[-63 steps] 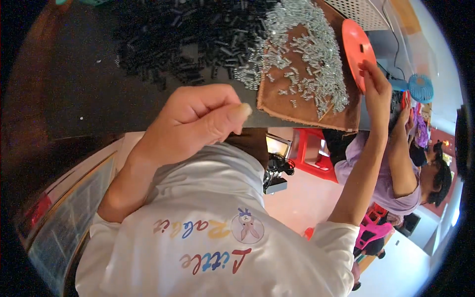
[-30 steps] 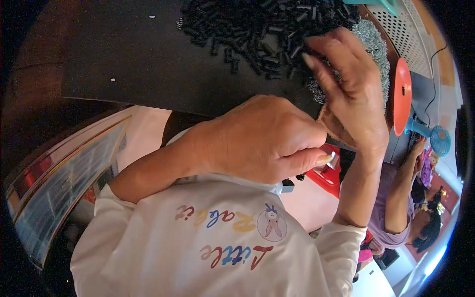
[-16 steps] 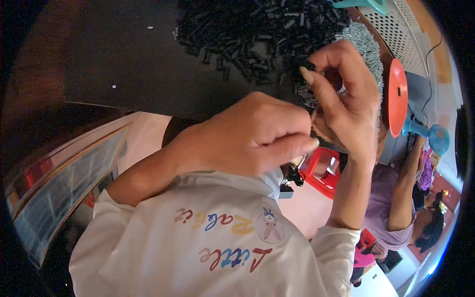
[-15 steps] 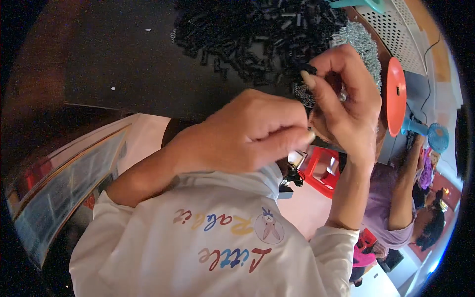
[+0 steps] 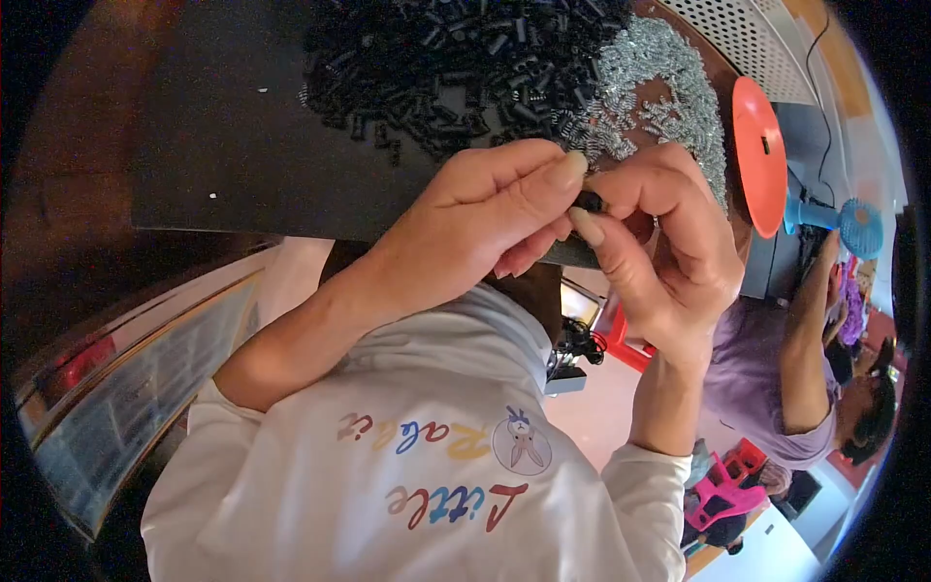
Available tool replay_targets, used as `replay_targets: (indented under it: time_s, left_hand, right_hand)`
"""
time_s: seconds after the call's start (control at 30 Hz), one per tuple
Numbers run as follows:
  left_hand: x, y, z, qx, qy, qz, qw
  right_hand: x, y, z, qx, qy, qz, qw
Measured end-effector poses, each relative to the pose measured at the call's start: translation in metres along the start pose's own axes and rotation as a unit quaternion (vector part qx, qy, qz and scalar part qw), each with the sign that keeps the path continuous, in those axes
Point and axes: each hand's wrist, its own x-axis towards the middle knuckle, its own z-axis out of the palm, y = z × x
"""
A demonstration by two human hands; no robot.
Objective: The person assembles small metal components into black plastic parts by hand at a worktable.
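Note:
My two hands meet over the table's near edge. Between thumb and fingertips, my right hand [image 5: 674,252] pinches a small black plastic piece [image 5: 589,201]. My left hand [image 5: 490,209] is closed, its thumb and curled fingers pressed together right against that piece; whatever lies in its fingertips is hidden. Beyond the hands spreads a heap of short black tubular pieces [image 5: 456,73]. To its right lies a pile of small silvery coil springs [image 5: 669,82], several of them mixed into the heap's edge.
An orange-red dish [image 5: 759,160] stands right of the springs, near a blue handheld fan [image 5: 858,228] and a white perforated panel [image 5: 747,39]. Another person in a purple top [image 5: 766,378] sits to the right. Small white bits lie on the dark tabletop [image 5: 252,155].
My right hand has come down from the heap with the black piece. My left hand has turned and moved up to meet it. The whole view has shifted slightly.

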Motion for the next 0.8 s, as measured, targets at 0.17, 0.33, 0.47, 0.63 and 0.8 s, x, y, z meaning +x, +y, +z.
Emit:
replay_targets:
  time_s: [0.17,0.33,0.47,0.63,0.8]
  left_hand:
    - [-0.001,-0.009,0.008,-0.193,0.016,-0.026,0.981]
    - [0.002,-0.007,0.013,-0.205,0.006,-0.026,0.978]
    - [0.005,-0.006,0.018,-0.208,0.008,-0.035,0.977]
    - [0.009,-0.012,0.013,-0.217,-0.006,-0.029,0.976]
    - [0.012,-0.012,0.016,-0.209,-0.005,-0.027,0.977]
  right_hand:
    - [-0.011,-0.002,0.001,0.022,0.027,0.036,0.999]
    - [-0.015,0.001,-0.004,0.043,0.026,0.03,0.998]
    - [-0.014,0.001,-0.005,0.016,0.043,0.014,0.999]
    - [-0.016,0.004,-0.006,-0.027,0.049,0.007,0.998]
    - [-0.021,0.008,-0.005,-0.034,0.067,-0.018,0.997]
